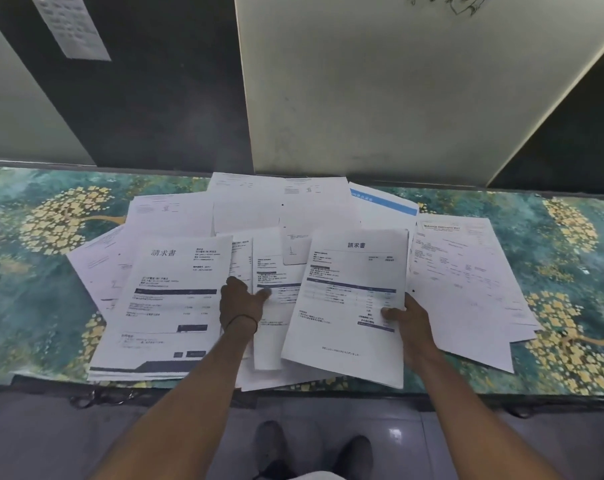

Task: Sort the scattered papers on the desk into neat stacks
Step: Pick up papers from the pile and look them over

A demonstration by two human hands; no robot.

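Observation:
White printed papers lie spread over the desk [33, 306], which is covered in a green and gold patterned cloth. My right hand [406, 315] grips the right edge of an invoice sheaf [349, 299] headed with large characters, its thumb on top. My left hand [241, 303] rests on the middle papers [272, 271], fingers bent and pressing on a sheet there, just right of a stack topped by a similar invoice [165, 299] at the front left. More sheets fan out at the right [466, 278] and at the back [279, 199], one with a blue band [383, 200].
A pale panel [397, 81] and dark wall sections rise directly behind the desk. The desk's front edge runs just below the papers, with several sheets overhanging it. My feet [311, 452] stand on a grey tiled floor below. A small dark cable or clip [96, 398] hangs at the front left edge.

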